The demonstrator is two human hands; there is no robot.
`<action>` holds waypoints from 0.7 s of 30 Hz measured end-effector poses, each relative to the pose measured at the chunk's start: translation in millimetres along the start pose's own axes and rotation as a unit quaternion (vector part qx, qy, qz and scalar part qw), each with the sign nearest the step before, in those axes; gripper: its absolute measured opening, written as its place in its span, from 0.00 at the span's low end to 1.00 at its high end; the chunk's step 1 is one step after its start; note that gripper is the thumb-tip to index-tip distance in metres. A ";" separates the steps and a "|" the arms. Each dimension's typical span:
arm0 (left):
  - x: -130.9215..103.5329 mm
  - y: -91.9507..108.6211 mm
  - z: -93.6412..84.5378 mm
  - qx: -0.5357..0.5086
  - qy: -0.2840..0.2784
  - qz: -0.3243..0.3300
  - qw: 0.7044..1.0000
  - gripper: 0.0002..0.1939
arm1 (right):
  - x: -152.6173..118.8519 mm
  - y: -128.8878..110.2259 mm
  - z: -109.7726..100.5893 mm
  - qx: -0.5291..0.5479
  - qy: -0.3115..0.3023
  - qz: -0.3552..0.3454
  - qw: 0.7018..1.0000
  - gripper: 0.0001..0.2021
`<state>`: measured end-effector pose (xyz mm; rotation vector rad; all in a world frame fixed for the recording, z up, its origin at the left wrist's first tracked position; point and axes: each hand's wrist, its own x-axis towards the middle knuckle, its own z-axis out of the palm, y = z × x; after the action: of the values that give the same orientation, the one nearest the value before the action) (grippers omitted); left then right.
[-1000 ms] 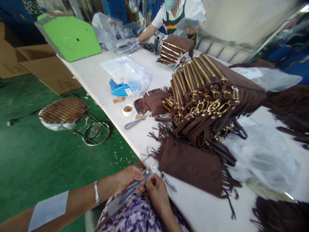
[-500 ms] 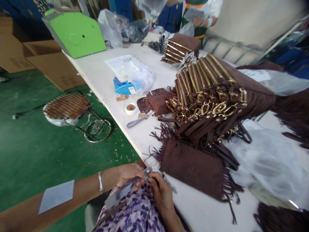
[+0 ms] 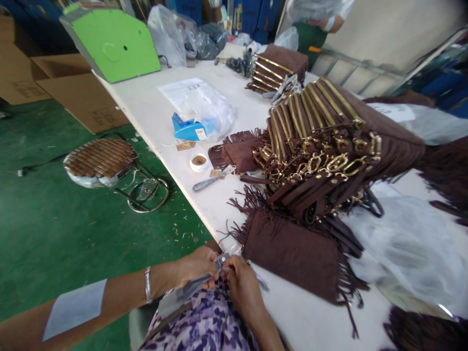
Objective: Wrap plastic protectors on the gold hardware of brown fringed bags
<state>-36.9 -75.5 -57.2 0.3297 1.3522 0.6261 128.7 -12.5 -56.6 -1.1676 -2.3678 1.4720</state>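
My left hand [image 3: 197, 267] and my right hand [image 3: 244, 287] meet at the table's near edge, above a purple patterned garment. Both are closed on a thin grey strip [image 3: 221, 260] with small shiny spots, perhaps a wrapped strap; its exact kind is unclear. A loose grey length runs down from my left hand across the lap. Just right of the hands, a brown fringed bag [image 3: 292, 256] lies flat on the white table [image 3: 292, 312]. Beyond it, a stack of brown bags [image 3: 314, 131] shows gold zips, rings and dark straps.
A roll of tape [image 3: 198, 163], a grey wrapped strap [image 3: 214, 179] and a blue tape dispenser [image 3: 188, 127] lie on the table. Clear plastic [image 3: 405, 248] spreads at right. A stool [image 3: 100, 158] and open cartons [image 3: 80, 92] stand left. Another person [image 3: 310, 34] stands at the back.
The view has shifted slightly. Both hands keep hold of the grey strip, and its shiny spots show more plainly between them. The person at the back has moved right.
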 end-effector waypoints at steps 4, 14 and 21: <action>-1.0 0.3 5.0 0.003 0.025 0.016 1.000 0.06 | 0.3 -8.2 1.4 -0.053 0.005 0.003 0.999 0.10; 2.0 5.1 -1.2 -0.011 -0.014 -0.002 1.000 0.07 | -4.4 -8.1 -5.1 -0.048 0.038 -0.016 0.998 0.09; 9.3 18.0 -16.0 -0.078 -0.142 -0.121 0.979 0.10 | -11.0 9.0 -8.3 -0.202 -0.006 -0.145 0.969 0.14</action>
<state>-55.7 -57.7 -57.8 0.1187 1.0414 0.4578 145.2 -11.7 -56.5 -0.8220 -2.7842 0.9362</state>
